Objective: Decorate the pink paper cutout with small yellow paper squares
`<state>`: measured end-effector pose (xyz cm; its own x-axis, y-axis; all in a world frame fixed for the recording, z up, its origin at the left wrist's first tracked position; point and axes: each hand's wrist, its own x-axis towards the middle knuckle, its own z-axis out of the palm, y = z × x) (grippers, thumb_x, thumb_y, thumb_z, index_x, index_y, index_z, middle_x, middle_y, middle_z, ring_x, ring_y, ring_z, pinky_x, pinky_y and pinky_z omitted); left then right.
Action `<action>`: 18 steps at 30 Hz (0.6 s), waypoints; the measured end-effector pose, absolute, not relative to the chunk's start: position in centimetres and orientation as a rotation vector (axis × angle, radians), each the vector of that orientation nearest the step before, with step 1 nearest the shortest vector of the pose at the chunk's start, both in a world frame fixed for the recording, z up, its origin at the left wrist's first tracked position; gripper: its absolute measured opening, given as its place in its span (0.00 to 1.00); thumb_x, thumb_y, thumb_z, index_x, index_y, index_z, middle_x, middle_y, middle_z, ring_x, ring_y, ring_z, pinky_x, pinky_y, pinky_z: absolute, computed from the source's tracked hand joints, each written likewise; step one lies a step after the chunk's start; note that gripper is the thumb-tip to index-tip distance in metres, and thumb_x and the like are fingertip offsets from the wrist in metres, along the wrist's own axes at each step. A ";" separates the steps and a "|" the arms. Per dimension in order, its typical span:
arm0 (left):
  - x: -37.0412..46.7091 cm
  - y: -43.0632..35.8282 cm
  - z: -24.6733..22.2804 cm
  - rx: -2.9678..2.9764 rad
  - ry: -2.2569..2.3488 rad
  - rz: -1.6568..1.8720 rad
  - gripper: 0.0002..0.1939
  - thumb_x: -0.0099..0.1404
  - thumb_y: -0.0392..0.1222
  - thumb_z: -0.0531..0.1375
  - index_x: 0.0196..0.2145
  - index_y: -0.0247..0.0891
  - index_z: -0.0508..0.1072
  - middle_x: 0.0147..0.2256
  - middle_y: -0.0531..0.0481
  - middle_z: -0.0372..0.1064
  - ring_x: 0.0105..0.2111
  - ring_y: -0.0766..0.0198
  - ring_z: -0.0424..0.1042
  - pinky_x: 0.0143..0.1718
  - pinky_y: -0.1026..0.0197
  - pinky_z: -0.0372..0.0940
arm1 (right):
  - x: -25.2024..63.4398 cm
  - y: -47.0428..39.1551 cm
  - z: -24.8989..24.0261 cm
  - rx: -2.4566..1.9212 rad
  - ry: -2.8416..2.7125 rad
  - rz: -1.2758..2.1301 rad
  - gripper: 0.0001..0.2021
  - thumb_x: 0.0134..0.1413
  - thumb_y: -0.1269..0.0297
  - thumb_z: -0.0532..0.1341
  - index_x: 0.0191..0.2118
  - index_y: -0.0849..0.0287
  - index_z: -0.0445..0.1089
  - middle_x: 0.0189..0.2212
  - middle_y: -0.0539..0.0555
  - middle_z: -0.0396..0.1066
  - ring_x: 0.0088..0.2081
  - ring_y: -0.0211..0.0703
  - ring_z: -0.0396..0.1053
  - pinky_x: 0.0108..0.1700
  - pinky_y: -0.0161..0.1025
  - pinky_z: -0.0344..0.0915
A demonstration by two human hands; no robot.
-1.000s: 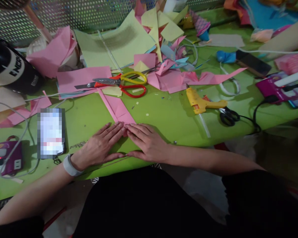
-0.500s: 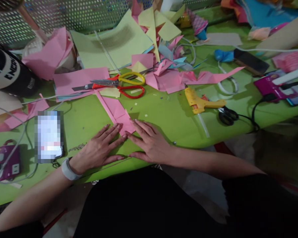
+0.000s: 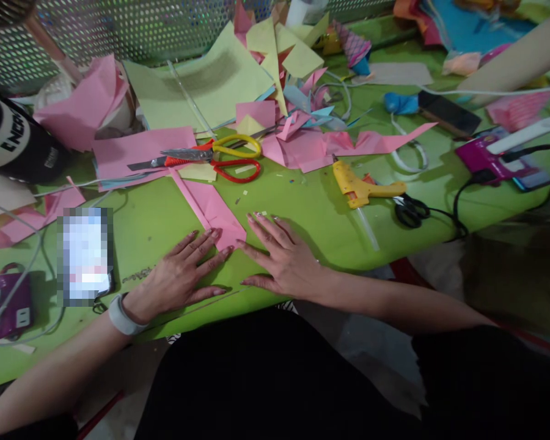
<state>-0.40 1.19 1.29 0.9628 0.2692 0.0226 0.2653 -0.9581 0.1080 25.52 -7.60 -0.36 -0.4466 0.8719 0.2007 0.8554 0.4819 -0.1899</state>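
A folded piece of pink paper (image 3: 217,208) lies flat on the green tabletop, a narrow folded strip along its left edge. My left hand (image 3: 186,269) is open, palm down, with its fingertips on the paper's lower left part. To the right, my right hand (image 3: 284,256) lies flat and open on the table, fingers spread, its index fingertip at or very near the paper's lower right corner. Just beyond the paper rest scissors (image 3: 236,159) with one yellow and one red handle, on top of pink and pale yellow sheets.
A yellow glue gun (image 3: 362,186) and black-handled scissors (image 3: 410,211) lie on the right. On the left are a lit phone (image 3: 86,256), a purple box with a cable (image 3: 9,305) and a black bottle (image 3: 18,134). Paper scraps (image 3: 297,140) pile up at the back.
My right hand has slid right, off most of the pink paper, uncovering its right corner. The left hand stays on the paper. The whole view has shifted slightly.
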 end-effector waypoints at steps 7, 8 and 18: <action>-0.2 1.0 1.7 3.040 0.440 0.021 0.38 0.69 0.65 0.51 0.68 0.37 0.57 0.69 0.33 0.48 0.69 0.47 0.51 0.68 0.43 0.50 | 25.4 -7.6 -0.2 -1.436 -2.483 0.046 0.33 0.61 0.40 0.57 0.60 0.63 0.69 0.68 0.70 0.53 0.70 0.64 0.49 0.64 0.65 0.56; -0.2 1.0 1.7 3.034 0.440 0.009 0.38 0.70 0.65 0.51 0.68 0.37 0.57 0.69 0.33 0.47 0.69 0.48 0.50 0.68 0.43 0.50 | 25.4 -7.6 -0.2 -1.433 -2.479 0.038 0.33 0.61 0.41 0.58 0.60 0.63 0.69 0.68 0.69 0.54 0.70 0.64 0.49 0.64 0.65 0.57; -0.6 1.2 2.2 2.944 0.427 -0.034 0.36 0.70 0.61 0.53 0.68 0.39 0.57 0.70 0.36 0.47 0.69 0.47 0.50 0.69 0.42 0.46 | 26.2 -7.6 -0.6 -1.340 -2.447 0.048 0.26 0.64 0.45 0.57 0.59 0.57 0.71 0.67 0.64 0.57 0.69 0.63 0.52 0.62 0.63 0.61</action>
<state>-0.56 1.21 2.23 0.9588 0.2802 -0.0463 0.2840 -0.9451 0.1613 26.19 -7.57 -0.61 -0.4918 0.8223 0.2861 0.8106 0.5524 -0.1944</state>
